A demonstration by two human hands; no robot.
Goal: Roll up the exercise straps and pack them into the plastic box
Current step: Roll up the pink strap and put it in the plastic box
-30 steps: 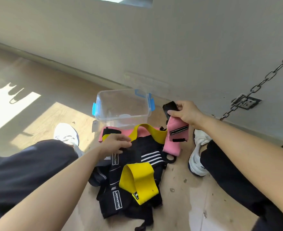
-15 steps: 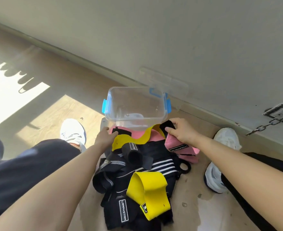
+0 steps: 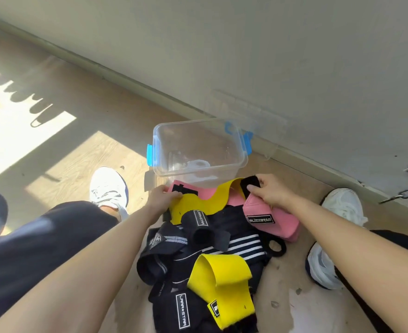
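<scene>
A heap of exercise straps lies on the floor between my feet: black ones, a yellow band and a pink strap. Beyond the heap stands the clear plastic box with blue clips, open and holding no straps. My right hand pinches the black end of the pink strap just in front of the box. My left hand grips the other pink end with its black patch at the heap's left edge, beside a second yellow band.
The clear lid leans against the wall behind the box. My white shoes flank the heap, with a third shoe at right. A chain hangs at the far right. Sunlit wooden floor stretches left.
My right hand has lowered the pink strap from the air onto the heap. My left hand moved from the black straps to the pink end at left. The camera tilted down and right.
</scene>
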